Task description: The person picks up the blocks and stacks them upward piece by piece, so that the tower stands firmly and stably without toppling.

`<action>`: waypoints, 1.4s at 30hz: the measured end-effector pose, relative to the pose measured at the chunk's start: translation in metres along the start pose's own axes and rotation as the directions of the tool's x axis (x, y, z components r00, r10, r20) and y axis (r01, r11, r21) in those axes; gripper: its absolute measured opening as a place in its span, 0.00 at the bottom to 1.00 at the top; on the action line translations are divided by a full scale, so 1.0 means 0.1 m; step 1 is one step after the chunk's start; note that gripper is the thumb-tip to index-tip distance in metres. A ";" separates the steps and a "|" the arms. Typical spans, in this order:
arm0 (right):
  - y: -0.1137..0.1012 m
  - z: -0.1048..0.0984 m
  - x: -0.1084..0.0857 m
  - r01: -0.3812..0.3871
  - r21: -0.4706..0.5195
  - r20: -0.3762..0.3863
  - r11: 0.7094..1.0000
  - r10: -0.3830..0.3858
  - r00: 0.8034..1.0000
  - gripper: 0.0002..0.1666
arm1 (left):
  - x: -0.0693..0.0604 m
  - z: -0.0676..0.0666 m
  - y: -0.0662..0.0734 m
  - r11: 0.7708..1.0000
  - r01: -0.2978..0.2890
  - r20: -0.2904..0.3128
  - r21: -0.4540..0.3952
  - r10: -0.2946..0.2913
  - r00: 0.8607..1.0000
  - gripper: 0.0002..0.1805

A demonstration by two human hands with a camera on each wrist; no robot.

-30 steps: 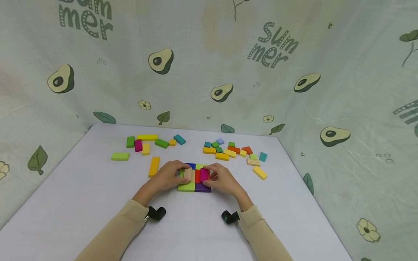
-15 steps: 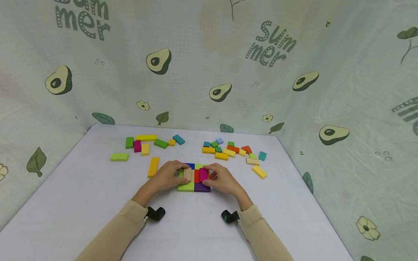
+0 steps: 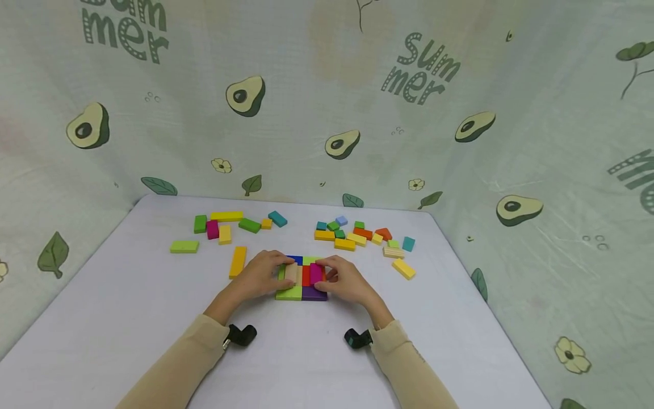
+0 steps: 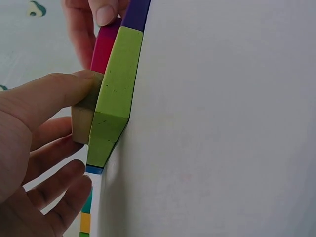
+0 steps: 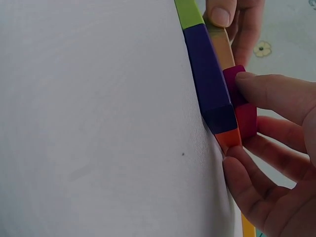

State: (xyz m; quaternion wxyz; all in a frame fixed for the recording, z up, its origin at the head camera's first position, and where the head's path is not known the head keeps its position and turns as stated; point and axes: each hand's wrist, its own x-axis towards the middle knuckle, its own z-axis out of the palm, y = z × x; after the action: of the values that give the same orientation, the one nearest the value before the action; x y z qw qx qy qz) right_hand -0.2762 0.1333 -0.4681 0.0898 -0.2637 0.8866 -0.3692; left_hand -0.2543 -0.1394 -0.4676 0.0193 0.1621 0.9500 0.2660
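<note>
In the head view, flat coloured blocks lie side by side in a rectangle: a lime block (image 3: 288, 295) and a purple block (image 3: 314, 294) in front, a blue block (image 3: 294, 259) behind, a red block (image 3: 306, 276) in the middle. My left hand (image 3: 259, 278) pinches a plain wooden block (image 3: 290, 273) on top of the left part, thumb at its near end. On the right part, my right hand (image 3: 351, 282) pinches a magenta block (image 3: 316, 273) between thumb and fingers. The right wrist view shows the magenta block (image 5: 245, 116) raised above the purple block (image 5: 210, 74).
Several loose blocks lie at the back left, among them a yellow bar (image 3: 227, 216) and a lime block (image 3: 184, 246). An orange-yellow bar (image 3: 238, 262) lies beside my left hand. Another loose group, with a red-orange triangle (image 3: 384, 233), is at the back right. A patterned cloth (image 3: 286, 187) hangs behind.
The head view has shifted slightly, so everything appears a little further left. Both hands keep the same grip on the wooden and magenta blocks.
</note>
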 end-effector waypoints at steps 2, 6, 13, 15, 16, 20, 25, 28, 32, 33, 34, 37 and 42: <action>0.00 0.00 0.00 0.001 0.000 0.000 1.000 -0.001 1.000 0.34 | 0.00 0.00 0.00 1.000 -0.001 -0.001 -0.005 0.001 1.000 0.36; 0.00 -0.01 -0.01 -0.004 -0.006 0.002 1.000 0.004 1.000 0.34 | -0.01 -0.02 -0.02 0.999 -0.007 0.001 -0.035 0.007 1.000 0.38; -0.03 0.00 -0.01 -0.007 0.007 0.010 1.000 0.007 1.000 0.35 | -0.02 -0.25 -0.18 0.999 -0.045 -0.009 -0.027 0.045 0.999 0.35; -0.03 0.01 -0.01 -0.010 0.011 0.011 1.000 0.010 1.000 0.35 | -0.02 -0.36 -0.26 0.998 -0.060 -0.012 -0.015 0.059 0.998 0.31; -0.03 0.01 -0.01 -0.011 0.009 0.010 1.000 0.011 1.000 0.35 | -0.03 -0.42 -0.30 0.998 -0.069 -0.012 -0.010 0.069 0.998 0.30; -0.04 0.01 -0.01 -0.013 0.000 0.006 1.000 0.013 1.000 0.34 | -0.03 -0.65 -0.51 0.996 -0.091 -0.011 0.004 0.091 0.996 0.24; -0.04 -0.01 -0.02 -0.008 -0.004 0.006 1.000 0.008 1.000 0.35 | -0.03 -0.81 -0.76 0.995 -0.099 0.049 0.004 0.099 0.994 0.23; -0.03 -0.01 -0.02 -0.006 -0.004 0.004 1.000 0.006 1.000 0.34 | -0.05 -0.82 -0.87 0.995 -0.099 0.118 0.009 0.097 0.988 0.24; -0.02 0.00 -0.02 -0.018 -0.006 0.007 1.000 0.018 1.000 0.35 | -0.09 -0.81 -0.96 0.994 -0.108 0.176 0.024 0.102 0.979 0.24; -0.02 0.00 -0.01 -0.019 -0.005 0.007 1.000 0.019 1.000 0.35 | -0.10 -0.81 -0.98 0.993 -0.115 0.178 0.026 0.109 0.978 0.24; -0.02 0.00 -0.01 -0.018 -0.004 0.006 1.000 0.018 1.000 0.35 | -0.11 -0.81 -0.99 0.992 -0.123 0.177 0.031 0.116 0.977 0.24; -0.02 0.00 -0.02 -0.016 0.000 0.006 1.000 0.016 1.000 0.35 | -0.14 -0.81 -1.04 0.990 -0.137 0.165 0.044 0.128 0.978 0.25; -0.04 -0.02 -0.02 -0.015 -0.008 0.012 1.000 0.015 1.000 0.36 | -0.17 -0.80 -1.10 0.992 -0.111 0.159 0.060 0.100 0.982 0.28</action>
State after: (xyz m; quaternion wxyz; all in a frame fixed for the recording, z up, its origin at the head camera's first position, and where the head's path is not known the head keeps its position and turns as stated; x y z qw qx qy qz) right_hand -0.2738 0.1334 -0.4644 0.0967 -0.2594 0.8896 -0.3634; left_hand -0.2805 -0.2734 -0.4557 0.0736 0.2331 0.9443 0.2205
